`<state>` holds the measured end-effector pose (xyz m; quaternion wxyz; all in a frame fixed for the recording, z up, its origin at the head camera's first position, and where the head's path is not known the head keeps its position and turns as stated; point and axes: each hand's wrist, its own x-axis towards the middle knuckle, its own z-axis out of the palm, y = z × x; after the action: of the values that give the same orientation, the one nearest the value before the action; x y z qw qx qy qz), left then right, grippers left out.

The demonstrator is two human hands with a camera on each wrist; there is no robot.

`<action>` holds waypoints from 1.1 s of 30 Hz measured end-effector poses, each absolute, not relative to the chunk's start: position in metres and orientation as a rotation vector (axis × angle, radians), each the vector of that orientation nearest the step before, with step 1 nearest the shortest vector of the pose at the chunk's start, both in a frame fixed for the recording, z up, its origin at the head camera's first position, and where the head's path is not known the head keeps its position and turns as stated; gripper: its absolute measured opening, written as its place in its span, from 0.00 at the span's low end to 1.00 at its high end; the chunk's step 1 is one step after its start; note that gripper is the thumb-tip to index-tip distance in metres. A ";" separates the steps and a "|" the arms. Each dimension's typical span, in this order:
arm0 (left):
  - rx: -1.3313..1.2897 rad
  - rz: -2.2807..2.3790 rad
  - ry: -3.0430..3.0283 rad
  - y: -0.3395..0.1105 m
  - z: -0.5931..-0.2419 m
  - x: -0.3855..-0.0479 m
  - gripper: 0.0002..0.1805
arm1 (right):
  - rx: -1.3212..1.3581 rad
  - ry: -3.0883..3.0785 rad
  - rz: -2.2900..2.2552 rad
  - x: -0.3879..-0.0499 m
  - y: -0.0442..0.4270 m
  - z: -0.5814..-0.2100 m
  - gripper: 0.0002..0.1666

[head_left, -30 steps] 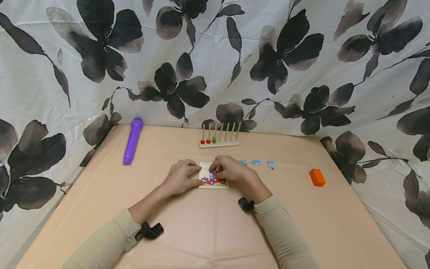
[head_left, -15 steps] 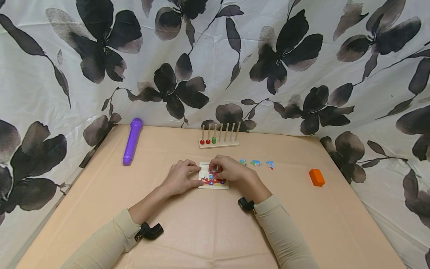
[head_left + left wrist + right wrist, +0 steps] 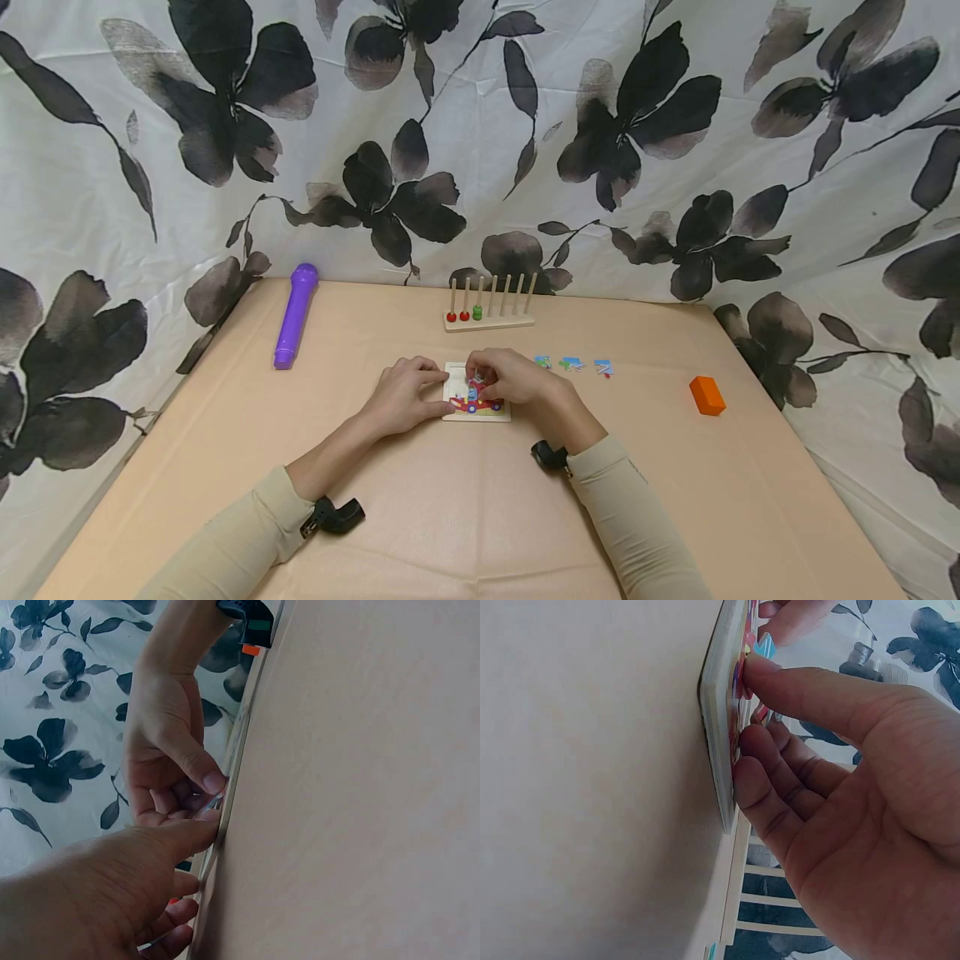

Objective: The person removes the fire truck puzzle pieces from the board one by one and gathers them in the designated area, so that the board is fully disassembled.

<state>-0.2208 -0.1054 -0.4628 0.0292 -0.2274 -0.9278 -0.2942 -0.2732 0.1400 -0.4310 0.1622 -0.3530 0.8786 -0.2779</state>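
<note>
A small wooden puzzle board [image 3: 455, 378] lies flat on the table, with a red vehicle picture along its lower part. My left hand [image 3: 405, 397] holds its left side, thumb at the lower corner and fingers along the edge. Over the upper right part, my right hand [image 3: 519, 380] pinches a small colourful puzzle piece [image 3: 476, 387] against the board. The right wrist view shows the right thumb and fingertips at the face of the board [image 3: 718, 724]; a light-blue part [image 3: 765, 646] sticks up there. Fingers hide most of the piece.
Three loose puzzle pieces [image 3: 572, 364] lie right of the board. Behind stands a wooden peg rack [image 3: 491, 322] with red and green beads. A purple tube-shaped object [image 3: 297, 315] lies at the left, an orange block [image 3: 707, 396] at the right. A floral cloth [image 3: 510, 125] hangs behind the table.
Both hands stay at the board in nearly the same place. The right hand's fingers shift only slightly over the piece.
</note>
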 end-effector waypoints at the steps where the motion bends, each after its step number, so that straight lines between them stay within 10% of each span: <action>1: -0.703 -0.907 -2.859 -0.106 -0.463 -0.221 0.31 | -1.012 2.505 -0.797 -0.273 0.140 -0.431 0.16; 33: -0.703 -0.899 -2.845 -0.106 -0.465 -0.221 0.31 | -0.979 2.406 -0.961 -0.277 0.148 -0.433 0.14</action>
<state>-0.2214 -0.1061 -0.4651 0.0382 -0.2290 -0.9275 -0.2931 -0.2768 0.1480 -0.4328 0.1850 -0.3474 0.8537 -0.3409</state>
